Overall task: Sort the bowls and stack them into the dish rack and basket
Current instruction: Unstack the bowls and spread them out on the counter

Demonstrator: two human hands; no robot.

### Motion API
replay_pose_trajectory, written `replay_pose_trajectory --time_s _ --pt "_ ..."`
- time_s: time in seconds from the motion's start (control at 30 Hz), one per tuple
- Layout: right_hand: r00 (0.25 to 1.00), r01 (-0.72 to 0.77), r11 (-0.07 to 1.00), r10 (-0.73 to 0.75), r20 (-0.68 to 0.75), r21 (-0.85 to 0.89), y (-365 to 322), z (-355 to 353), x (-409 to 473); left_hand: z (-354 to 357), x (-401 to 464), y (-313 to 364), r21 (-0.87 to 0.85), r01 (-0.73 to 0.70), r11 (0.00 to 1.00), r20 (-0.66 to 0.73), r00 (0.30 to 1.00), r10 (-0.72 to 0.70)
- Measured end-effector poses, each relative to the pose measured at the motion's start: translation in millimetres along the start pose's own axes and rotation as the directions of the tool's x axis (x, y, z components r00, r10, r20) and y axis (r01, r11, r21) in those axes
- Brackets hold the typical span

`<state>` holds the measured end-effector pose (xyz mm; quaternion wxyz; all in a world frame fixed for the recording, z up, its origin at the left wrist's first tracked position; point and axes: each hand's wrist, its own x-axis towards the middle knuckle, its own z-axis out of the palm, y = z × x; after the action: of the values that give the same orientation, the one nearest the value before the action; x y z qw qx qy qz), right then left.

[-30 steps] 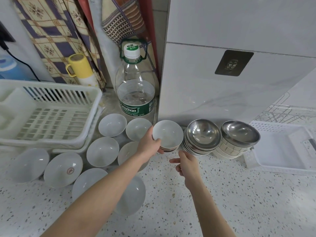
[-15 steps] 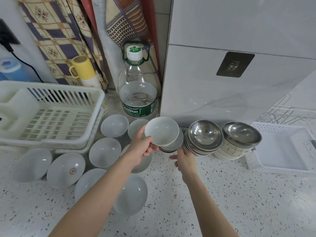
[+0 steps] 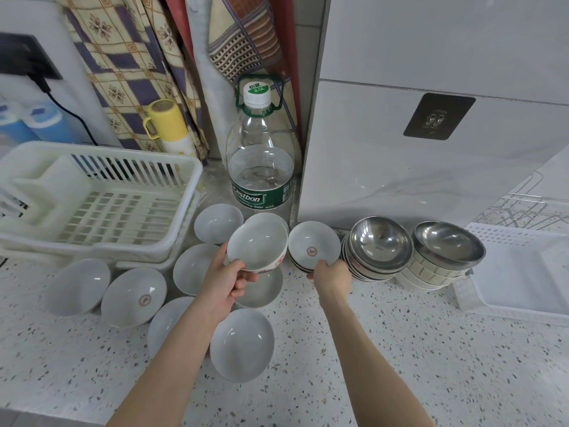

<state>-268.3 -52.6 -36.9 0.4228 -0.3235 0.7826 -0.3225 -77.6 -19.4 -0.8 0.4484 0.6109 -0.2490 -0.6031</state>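
On the speckled counter (image 3: pixel 400 349), between the white plastic basket (image 3: pixel 101 208) at our left and the steel bowls at our right, we work with both hands among the white bowls. Our left hand (image 3: pixel 229 280) grips a white bowl (image 3: pixel 257 246) by its near rim, thumb over the edge and fingers curled under it, and holds it tilted and lifted clear of the counter, above the loose bowls lying below. Our right hand (image 3: pixel 332 277) rests at the near edge of a small stack of bowls (image 3: pixel 312 249) whose top one bears a red mark in its middle; the fingers curl round the rim of that stack, though we cannot quite tell how firmly they hold it. Just beside this stack, to the right, stands a stack topped by a steel bowl (image 3: pixel 380 243), and next to it a second stack of pale ribbed bowls capped by another steel bowl (image 3: pixel 448 245). Single white bowls (image 3: pixel 135 297) lie scattered on the counter in front of the basket and near our left forearm, one large one (image 3: pixel 241 348) nearest us. A big water bottle (image 3: pixel 260 167) stands behind them against the wall, a yellow mug (image 3: pixel 166 118) to its left. At the far right lies a white tray (image 3: pixel 523 272), with a wire dish rack (image 3: pixel 529 211) behind it.
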Motion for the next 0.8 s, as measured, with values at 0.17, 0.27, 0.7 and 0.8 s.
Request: replay_pose_trajectory --time_s 0.17,0.27,0.7,0.8 --pt "1.000 0.002 1.000 -0.002 0.000 0.007 -3.1 3.3 0.7 -8.8 -6.1 -4.7 -0.023 0.019 1.000 -0.035 0.999 -0.020" --pt "1.000 -0.007 0.999 0.007 -0.019 0.035 -2.8 8.1 -0.9 -12.3 -11.1 -6.6 -0.056 0.030 0.998 -0.040 0.999 -0.032" --pt "0.990 0.129 0.954 -0.111 -0.083 0.269 -2.8 1.8 -30.4 -25.5 -38.3 -17.2 -0.152 0.035 0.988 -0.028 0.999 -0.039" --pt "0.990 0.143 0.938 -0.130 -0.063 0.316 0.7 -8.7 -48.3 -30.5 -46.0 -19.2 -0.167 0.040 0.985 -0.020 0.999 -0.044"
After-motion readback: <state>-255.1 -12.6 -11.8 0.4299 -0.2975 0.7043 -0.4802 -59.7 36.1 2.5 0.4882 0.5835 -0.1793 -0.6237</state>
